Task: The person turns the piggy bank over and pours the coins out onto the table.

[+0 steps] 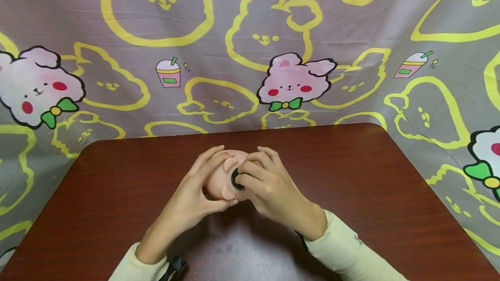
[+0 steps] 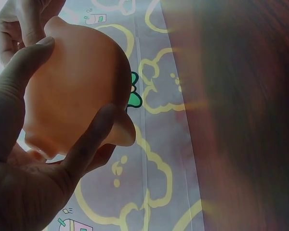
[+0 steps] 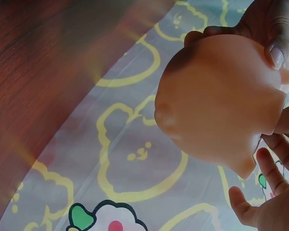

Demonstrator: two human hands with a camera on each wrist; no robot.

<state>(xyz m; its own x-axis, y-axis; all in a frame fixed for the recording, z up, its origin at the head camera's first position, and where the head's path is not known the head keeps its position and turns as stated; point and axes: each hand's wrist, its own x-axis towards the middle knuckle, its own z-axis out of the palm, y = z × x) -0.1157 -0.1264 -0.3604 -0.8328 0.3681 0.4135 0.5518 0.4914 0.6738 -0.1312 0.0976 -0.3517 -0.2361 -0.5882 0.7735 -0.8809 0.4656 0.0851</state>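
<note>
A pale pink piggy bank (image 1: pixel 218 182) with short stubby feet is held up over the middle of the table, its underside turned partly towards the head camera. My left hand (image 1: pixel 193 192) grips it from the left, the thumb at the near side and the fingers over the far side. On the underside sits a round black stopper (image 1: pixel 234 180). The curled fingers of my right hand (image 1: pixel 271 190) pinch at this stopper and cover part of it. In the left wrist view the smooth body (image 2: pixel 77 82) of the piggy bank shows between thumb and fingers.
A dark red-brown wooden table (image 1: pixel 117 194) with rounded corners lies under the hands. Behind it hangs a grey cloth (image 1: pixel 218 64) printed with yellow outlines and cartoon rabbits. A black strap piece (image 1: pixel 175 268) shows at the left sleeve.
</note>
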